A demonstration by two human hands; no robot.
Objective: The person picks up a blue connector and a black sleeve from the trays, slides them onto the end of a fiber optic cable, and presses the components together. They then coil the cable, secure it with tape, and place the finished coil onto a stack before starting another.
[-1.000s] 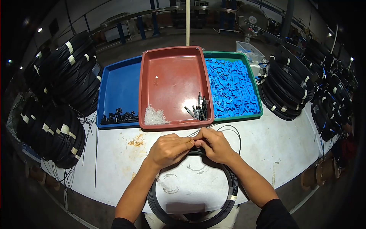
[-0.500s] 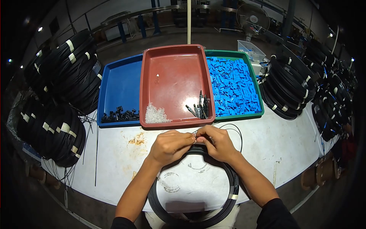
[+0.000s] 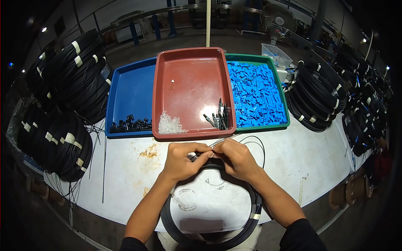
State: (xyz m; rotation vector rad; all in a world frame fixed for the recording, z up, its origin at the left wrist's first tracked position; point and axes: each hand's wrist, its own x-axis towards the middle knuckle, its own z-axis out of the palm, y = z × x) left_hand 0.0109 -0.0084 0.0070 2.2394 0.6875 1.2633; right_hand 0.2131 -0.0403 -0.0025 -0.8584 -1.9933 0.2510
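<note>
A coil of black cable [image 3: 166, 213], with a pale tape band at its right side, lies at the table's front edge and hangs partly over it. At the coil's top, my left hand [image 3: 184, 161] and my right hand [image 3: 238, 158] meet fingertip to fingertip. Each is closed in a pinch on something small that the fingers mostly hide. A thin cable loop sticks out behind my right hand. Just beyond the hands, a red tray [image 3: 190, 136] holds small clear pieces [image 3: 169, 124] and black connectors [image 3: 222, 117].
At the left, a blue tray [image 3: 134, 92] holds black caps; a green tray [image 3: 281, 92] at the right holds many blue clips [image 3: 255, 94]. Stacks of black cable coils stand on the far left [image 3: 54, 144] and right [image 3: 316, 100]. Loose cable ends hang at the left.
My left hand's fingers have shifted, with the thumb now lower and bent. The hands remain together above the coil. The whole view has moved very slightly.
</note>
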